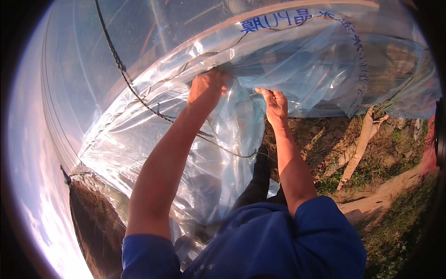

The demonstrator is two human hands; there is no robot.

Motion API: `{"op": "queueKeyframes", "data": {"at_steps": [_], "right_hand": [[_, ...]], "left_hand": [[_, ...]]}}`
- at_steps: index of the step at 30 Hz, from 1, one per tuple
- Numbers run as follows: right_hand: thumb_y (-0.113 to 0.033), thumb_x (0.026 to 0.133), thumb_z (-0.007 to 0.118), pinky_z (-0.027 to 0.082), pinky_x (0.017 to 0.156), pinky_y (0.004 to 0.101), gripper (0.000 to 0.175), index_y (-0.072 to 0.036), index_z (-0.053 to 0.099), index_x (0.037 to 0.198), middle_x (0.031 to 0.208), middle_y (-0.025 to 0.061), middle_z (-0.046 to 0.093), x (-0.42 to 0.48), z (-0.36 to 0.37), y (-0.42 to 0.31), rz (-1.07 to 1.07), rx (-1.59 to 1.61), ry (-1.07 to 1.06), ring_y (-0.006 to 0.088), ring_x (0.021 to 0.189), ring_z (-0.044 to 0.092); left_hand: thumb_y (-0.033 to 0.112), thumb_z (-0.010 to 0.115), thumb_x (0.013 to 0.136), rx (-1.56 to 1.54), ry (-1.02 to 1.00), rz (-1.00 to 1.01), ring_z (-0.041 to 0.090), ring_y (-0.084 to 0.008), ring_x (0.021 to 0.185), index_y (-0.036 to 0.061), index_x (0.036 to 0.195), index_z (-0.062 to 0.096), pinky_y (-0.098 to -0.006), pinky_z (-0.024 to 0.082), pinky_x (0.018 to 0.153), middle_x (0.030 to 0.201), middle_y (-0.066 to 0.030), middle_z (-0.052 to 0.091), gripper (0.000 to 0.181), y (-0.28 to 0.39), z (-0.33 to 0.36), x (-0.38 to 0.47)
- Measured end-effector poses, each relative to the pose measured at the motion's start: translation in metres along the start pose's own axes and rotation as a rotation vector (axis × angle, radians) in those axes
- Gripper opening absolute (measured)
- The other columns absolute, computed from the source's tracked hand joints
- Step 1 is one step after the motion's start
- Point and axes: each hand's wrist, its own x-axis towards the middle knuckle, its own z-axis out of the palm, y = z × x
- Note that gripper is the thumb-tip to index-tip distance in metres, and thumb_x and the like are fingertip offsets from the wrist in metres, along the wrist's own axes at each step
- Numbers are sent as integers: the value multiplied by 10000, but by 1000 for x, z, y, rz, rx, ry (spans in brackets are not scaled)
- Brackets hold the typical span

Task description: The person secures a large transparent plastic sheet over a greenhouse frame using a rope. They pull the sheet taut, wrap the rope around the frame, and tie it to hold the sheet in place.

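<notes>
Clear plastic film (240, 118), bluish in its folds, hangs from a curved, film-covered structure in front of me. At the upper edge of the hanging folds, my left hand (210, 82) is bent in against the film; its fingertips are partly hidden, so its hold is unclear. My right hand (275, 103) pinches the film's edge between thumb and fingers, a short way to the right. A thin cord (226, 151) loops below both hands. Over the film at the upper left runs a dark twisted rope (116, 59), passing behind my left forearm.
Blue writing marks the upper film. A pale cloth strip (359, 150) hangs at the right, tied near a greenish cord (407, 87). Soil and grass (390, 209) lie below it. My dark-clad leg (258, 178) stands beside the hanging film.
</notes>
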Motion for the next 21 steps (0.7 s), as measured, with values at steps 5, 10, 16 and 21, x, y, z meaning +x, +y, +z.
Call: {"op": "queueKeyframes", "data": {"at_steps": [5, 10, 16, 21], "right_hand": [[-234, 982, 612, 492, 777, 285, 232, -4, 622, 999, 842, 56, 667, -2, -4, -20, 39, -160, 59, 155, 785, 625], [-316, 977, 613, 454, 650, 276, 319, -8, 623, 896, 769, 60, 657, -27, -5, -52, 24, -382, 19, 110, 684, 552], [-379, 965, 612, 410, 570, 284, 447, 11, 588, 749, 633, 49, 544, -16, -6, -127, 193, -563, -167, 110, 596, 455], [-308, 927, 631, 306, 490, 270, 424, 13, 563, 657, 545, -6, 441, -40, -3, -136, 254, -341, -87, 78, 510, 365]], "left_hand": [[196, 531, 987, -39, -29, -20, 668, -178, 688, -31, 1081, 609, -298, 546, 622, 781, -108, 658, 258, 4, -3, 0], [190, 522, 991, -91, -70, -32, 670, -179, 708, -32, 1051, 607, -301, 549, 623, 789, -116, 659, 245, 1, -5, 2], [152, 535, 970, 122, -113, 70, 669, -190, 707, -35, 970, 596, -310, 547, 620, 798, -131, 667, 196, 1, -8, 2], [192, 580, 925, 150, 115, 202, 675, -222, 726, -36, 969, 618, -347, 524, 652, 802, -144, 677, 235, -1, 16, -36]]}}
